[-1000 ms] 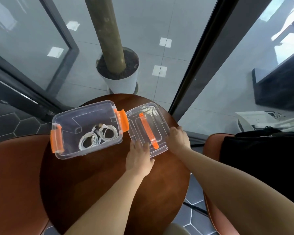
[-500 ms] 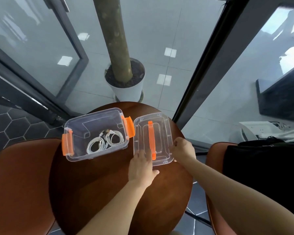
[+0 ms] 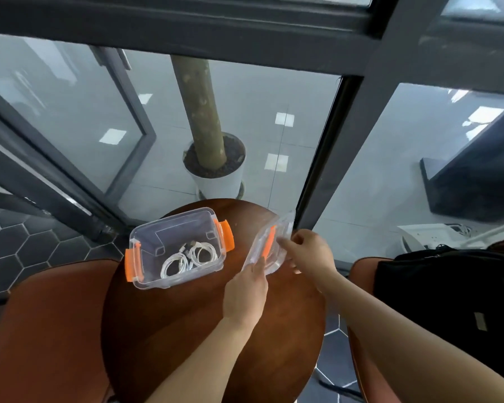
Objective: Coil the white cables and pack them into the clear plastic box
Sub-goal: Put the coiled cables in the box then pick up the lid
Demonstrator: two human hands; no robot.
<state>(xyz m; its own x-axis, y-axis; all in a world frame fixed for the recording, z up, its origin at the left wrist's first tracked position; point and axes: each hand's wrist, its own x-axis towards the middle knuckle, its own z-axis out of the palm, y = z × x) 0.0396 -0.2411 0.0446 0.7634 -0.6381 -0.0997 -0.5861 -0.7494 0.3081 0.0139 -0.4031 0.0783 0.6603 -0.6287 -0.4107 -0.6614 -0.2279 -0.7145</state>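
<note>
Nearest, the left hand [image 3: 245, 289] holds the near end of the lid [image 3: 284, 225], fingers laid along its top; the thumb is hidden, so I judge a pinch but cannot confirm it. The right hand [image 3: 312, 251] grips the lid's right edge with curled fingers. The lid is tilted, its right side raised off the bench [image 3: 186, 330] and its orange handle facing left.

Just left of it, apart from the lid, the box [image 3: 146, 271] stands open on the bench with both orange latches swung out. Two coiled cables [image 3: 189, 257] lie side by side in its near right part. Beyond the bench a potted trunk [image 3: 216, 175] stands behind glass.

Coiling and packing look finished; the step in hand is closing up. The next move calls for carrying the lid left over the box, levelling it, matching its corners to the rim, pressing it down and snapping both latches.

Half a second ago the lid lay flat on the bench with the left hand resting on top and the right at its edge. It has since been lifted and tipped; box and cables are unmoved.
</note>
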